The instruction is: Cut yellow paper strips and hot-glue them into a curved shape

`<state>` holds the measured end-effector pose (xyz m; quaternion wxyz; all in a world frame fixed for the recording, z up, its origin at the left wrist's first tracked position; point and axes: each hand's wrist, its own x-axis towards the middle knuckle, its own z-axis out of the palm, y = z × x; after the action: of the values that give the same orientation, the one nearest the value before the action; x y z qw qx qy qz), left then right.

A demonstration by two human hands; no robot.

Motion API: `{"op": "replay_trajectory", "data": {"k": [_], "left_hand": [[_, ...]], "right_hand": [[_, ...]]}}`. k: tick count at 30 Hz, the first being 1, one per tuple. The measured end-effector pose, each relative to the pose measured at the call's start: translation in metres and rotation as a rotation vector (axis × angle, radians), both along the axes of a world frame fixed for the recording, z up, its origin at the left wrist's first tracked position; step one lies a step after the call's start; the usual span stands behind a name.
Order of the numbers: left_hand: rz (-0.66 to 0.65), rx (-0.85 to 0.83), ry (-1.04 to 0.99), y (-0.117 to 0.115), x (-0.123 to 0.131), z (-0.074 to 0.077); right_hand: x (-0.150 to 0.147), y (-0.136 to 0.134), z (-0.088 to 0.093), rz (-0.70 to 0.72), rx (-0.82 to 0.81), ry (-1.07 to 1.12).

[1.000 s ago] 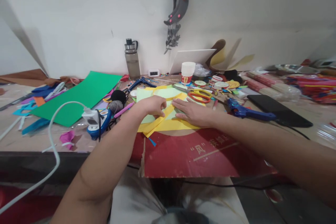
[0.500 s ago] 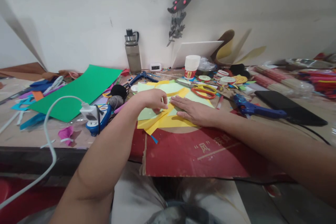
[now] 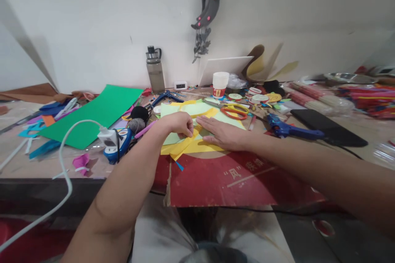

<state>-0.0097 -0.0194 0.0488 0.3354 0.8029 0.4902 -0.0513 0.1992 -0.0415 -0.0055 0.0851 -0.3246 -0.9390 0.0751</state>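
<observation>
I see the pale green sheet (image 3: 228,122) and the yellow strip (image 3: 185,144) as smooth, matt paper. The red board (image 3: 212,191) looks to me like printed cardboard — faintly sheened on its face, rough and frayed along its left edge. I make out a smooth, matt green sheet (image 3: 92,117), fuzzy grey yarn (image 3: 136,125), hard blue plastic on the glue gun (image 3: 293,132), and translucent plastic with a metallic collar on the bottle (image 3: 156,74). The dish (image 3: 348,77) shows me shiny metal; the hanging crescent (image 3: 212,6) — matt, felt-like cloth.
</observation>
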Motion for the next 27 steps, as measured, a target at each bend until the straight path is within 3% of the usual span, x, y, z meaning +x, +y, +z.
{"op": "replay_trajectory", "data": {"k": [8,13,19,27], "left_hand": [[0.047,-0.035,-0.019,0.0,-0.012,0.012],[-0.013,-0.114,0.053,0.0,-0.016,0.01],[-0.019,-0.098,0.087,0.001,-0.014,0.008],[-0.134,-0.035,0.146,-0.008,-0.011,0.018]], "right_hand": [[-0.004,-0.007,0.002,0.108,-0.102,-0.03],[-0.002,-0.012,0.011,-0.025,-0.199,0.045],[-0.005,-0.016,0.007,0.158,-0.111,-0.019],[-0.008,-0.014,0.003,0.188,-0.058,-0.034]]}}
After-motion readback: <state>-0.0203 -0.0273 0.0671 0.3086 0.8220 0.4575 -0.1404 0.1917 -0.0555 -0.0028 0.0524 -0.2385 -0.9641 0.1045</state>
